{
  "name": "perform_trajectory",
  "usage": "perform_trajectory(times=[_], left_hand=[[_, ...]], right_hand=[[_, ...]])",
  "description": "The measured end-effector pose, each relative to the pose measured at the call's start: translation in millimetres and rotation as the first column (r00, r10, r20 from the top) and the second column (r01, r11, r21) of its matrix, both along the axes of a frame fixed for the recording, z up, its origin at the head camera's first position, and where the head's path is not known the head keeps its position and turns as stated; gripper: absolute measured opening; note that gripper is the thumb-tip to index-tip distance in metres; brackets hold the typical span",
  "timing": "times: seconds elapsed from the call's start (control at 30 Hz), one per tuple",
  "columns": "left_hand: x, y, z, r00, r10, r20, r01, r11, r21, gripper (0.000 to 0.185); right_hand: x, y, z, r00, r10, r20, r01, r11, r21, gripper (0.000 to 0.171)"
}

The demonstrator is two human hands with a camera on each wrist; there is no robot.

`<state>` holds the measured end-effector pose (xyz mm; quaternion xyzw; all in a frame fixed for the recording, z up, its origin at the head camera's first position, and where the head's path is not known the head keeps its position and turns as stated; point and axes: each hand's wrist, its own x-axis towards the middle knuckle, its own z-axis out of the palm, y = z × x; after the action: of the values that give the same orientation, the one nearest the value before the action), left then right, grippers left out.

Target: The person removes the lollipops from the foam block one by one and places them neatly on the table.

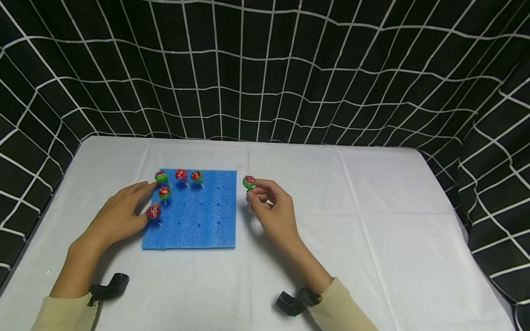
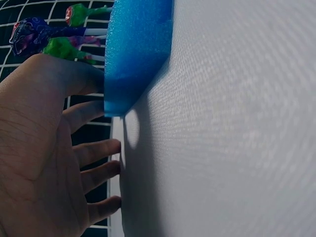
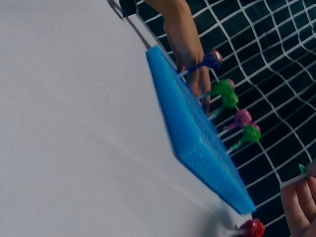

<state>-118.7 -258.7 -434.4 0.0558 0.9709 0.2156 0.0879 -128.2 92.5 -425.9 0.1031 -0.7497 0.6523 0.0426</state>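
Between the thumb and fingers of my right hand (image 1: 275, 209) is a lollipop (image 1: 249, 182) with a green and red wrapper, its head up, to the right of a blue foam block (image 1: 209, 202). My left hand (image 1: 118, 214) lies at the block's left edge with fingers spread, the thumb and index finger near the standing lollipops. Upright in the block's left column are a dark blue and red lollipop (image 1: 153, 211), a green and red one (image 1: 164, 192) and a green one (image 1: 160, 176). Along the back row are a pink and red lollipop (image 1: 181, 175) and another green one (image 1: 196, 176).
Small holes dot the foam block. A red lollipop (image 3: 252, 228) shows low in the right wrist view, past the block; I cannot tell what supports it. White cloth (image 1: 372, 220) covers the table, and a black curtain with white grid lines (image 1: 265, 69) stands behind.
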Motion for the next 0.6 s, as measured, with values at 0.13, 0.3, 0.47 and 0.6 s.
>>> perform_trajectory(times=[0.13, 0.3, 0.47, 0.6], left_hand=[[-0.3, -2, 0.1, 1.000, -0.005, 0.003, 0.006, 1.000, -0.008, 0.074], [0.8, -3, -0.4, 1.000, 0.001, -0.001, -0.001, 1.000, -0.011, 0.073], [0.6, -2, -0.6, 1.000, -0.005, 0.000, 0.005, 1.000, -0.010, 0.074], [0.1, -1, -0.8, 1.000, -0.002, 0.002, 0.002, 1.000, -0.004, 0.074]], right_hand=[[0.4, 9, -2.0, 0.999, -0.032, 0.002, 0.032, 0.999, 0.008, 0.030], [0.6, 21, -4.4, 0.998, -0.056, 0.004, 0.056, 0.997, 0.044, 0.029], [0.4, 33, -7.2, 0.997, -0.081, 0.010, 0.080, 0.995, 0.057, 0.030], [0.2, 42, -8.8, 0.995, -0.103, 0.002, 0.103, 0.992, 0.077, 0.030]])
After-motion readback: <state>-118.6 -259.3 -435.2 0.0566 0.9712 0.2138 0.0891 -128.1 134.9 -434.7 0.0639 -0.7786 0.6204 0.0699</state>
